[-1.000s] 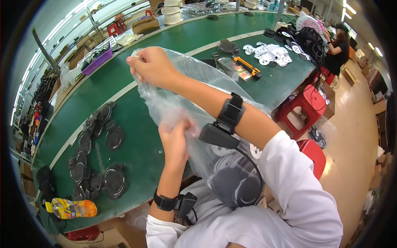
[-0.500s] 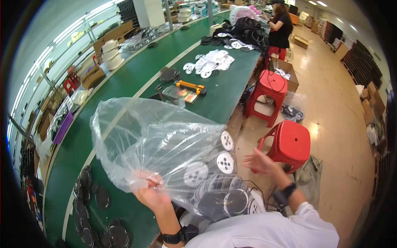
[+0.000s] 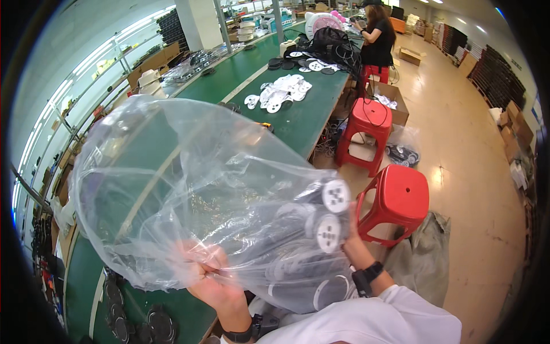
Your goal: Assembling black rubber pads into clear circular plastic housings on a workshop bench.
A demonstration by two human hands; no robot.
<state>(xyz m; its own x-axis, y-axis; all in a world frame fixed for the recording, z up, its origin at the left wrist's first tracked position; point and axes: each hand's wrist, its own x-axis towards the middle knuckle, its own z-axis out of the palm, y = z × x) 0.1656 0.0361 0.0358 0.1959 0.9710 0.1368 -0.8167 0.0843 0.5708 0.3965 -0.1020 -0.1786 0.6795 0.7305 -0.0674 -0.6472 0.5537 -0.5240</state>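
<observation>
A large clear plastic bag [image 3: 200, 155] spreads across my front, its wide mouth puffed out toward the left over the table. My left hand [image 3: 215, 278] is closed around a gathered part of its near edge. Inside the bag's right end are several round black and white discs; a white disc with dark holes [image 3: 336, 195] and another just below it [image 3: 329, 233] face me. My right hand [image 3: 353, 236] touches the bag's right side beside these discs, its fingers mostly hidden behind the bag. More dark discs [image 3: 286, 266] show blurred through the plastic lower down.
Black discs [image 3: 162, 324] lie on the green table [image 3: 281, 135] at lower left. Farther along are a pile of white discs [image 3: 286, 90] and a black bag [image 3: 332, 46]. Two red stools [image 3: 404, 195] stand to the right. A person [image 3: 375, 40] works at the far end.
My right hand has moved from open air to the bag's right side. The bag has risen and spread farther left and up, covering more of the table, and its discs have shifted.
</observation>
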